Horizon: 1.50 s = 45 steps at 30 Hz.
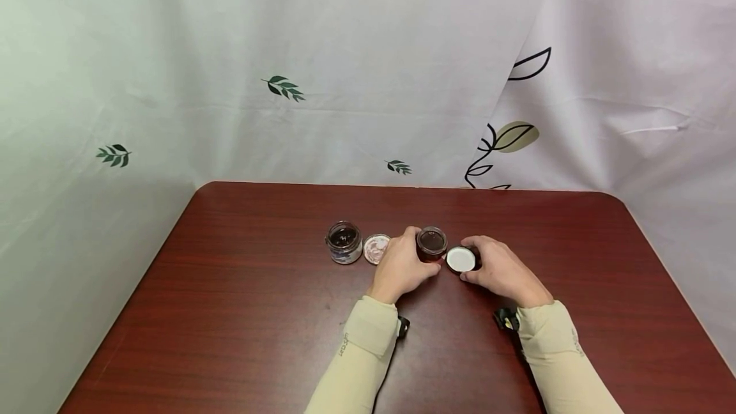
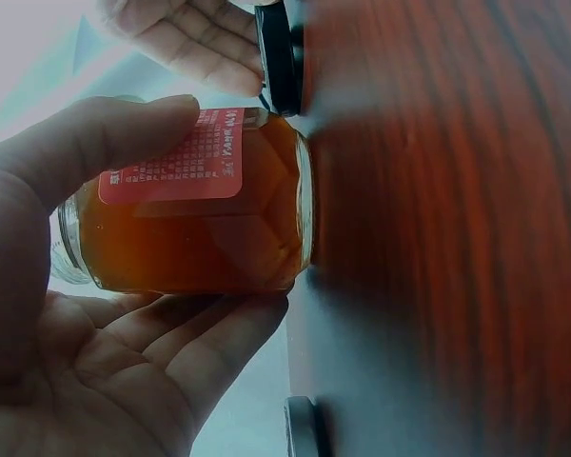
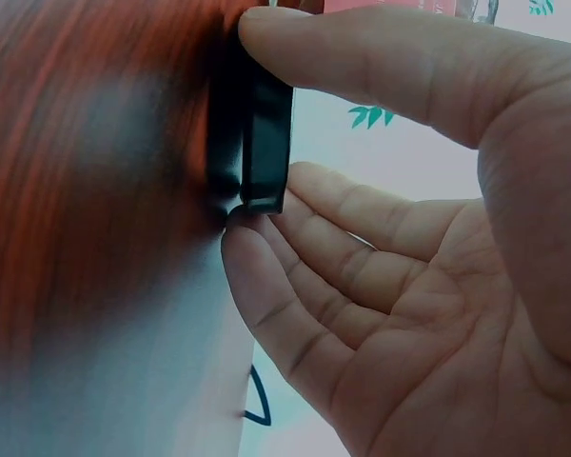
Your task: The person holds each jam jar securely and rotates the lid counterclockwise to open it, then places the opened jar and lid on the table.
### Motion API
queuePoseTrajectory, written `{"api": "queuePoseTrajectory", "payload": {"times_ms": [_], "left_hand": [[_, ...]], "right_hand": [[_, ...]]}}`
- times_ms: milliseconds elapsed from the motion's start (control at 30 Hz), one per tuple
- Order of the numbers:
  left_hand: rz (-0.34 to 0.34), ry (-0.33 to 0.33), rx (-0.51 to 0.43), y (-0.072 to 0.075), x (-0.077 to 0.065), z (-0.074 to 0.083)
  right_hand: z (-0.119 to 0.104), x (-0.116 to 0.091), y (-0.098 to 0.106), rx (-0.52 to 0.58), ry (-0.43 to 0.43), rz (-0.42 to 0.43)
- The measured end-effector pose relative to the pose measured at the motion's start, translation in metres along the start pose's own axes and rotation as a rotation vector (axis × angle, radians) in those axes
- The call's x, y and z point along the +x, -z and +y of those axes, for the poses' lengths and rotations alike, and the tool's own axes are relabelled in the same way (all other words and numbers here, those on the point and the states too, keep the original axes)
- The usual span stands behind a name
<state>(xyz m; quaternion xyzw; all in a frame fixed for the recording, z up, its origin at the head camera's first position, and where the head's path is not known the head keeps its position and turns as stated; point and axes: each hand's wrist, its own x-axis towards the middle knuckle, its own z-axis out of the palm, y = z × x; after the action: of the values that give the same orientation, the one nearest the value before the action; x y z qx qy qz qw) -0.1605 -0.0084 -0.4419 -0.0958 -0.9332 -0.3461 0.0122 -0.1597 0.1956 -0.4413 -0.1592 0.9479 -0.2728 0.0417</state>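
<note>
My left hand (image 1: 400, 267) grips an amber-filled glass jar (image 2: 195, 228), thumb on its red label and fingers along the opposite side. The jar stands upright with its mouth uncovered, its base close to the tabletop. Just right of it, my right hand (image 1: 499, 267) pinches a black lid (image 3: 266, 143) between thumb and fingers at the rim. The lid's white inner face (image 1: 461, 259) points up. Left of my left hand lies another lid (image 1: 376, 248), its pale inside stained reddish, partly covered by that hand. Next to it is a second uncovered glass jar (image 1: 344, 245) with dark contents.
All of this is on a reddish-brown wooden table (image 1: 259, 324) with rounded far corners. A white curtain (image 1: 356, 50) with leaf prints hangs behind the table and along its sides. Dark straps (image 1: 507, 319) sit at both wrists by the sleeve cuffs.
</note>
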Motion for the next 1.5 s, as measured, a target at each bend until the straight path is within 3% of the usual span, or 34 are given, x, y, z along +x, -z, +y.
{"api": "queuePoseTrajectory", "payload": {"times_ms": [900, 1500], "left_hand": [[-0.001, 0.020, -0.009, 0.0003, 0.0004, 0.0005], [-0.005, 0.018, -0.001, 0.0000, 0.0002, 0.0004]], "right_hand": [[-0.0034, -0.0017, -0.0021, -0.055, 0.078, 0.046], [-0.0036, -0.0020, -0.0014, -0.047, 0.043, 0.021]]}}
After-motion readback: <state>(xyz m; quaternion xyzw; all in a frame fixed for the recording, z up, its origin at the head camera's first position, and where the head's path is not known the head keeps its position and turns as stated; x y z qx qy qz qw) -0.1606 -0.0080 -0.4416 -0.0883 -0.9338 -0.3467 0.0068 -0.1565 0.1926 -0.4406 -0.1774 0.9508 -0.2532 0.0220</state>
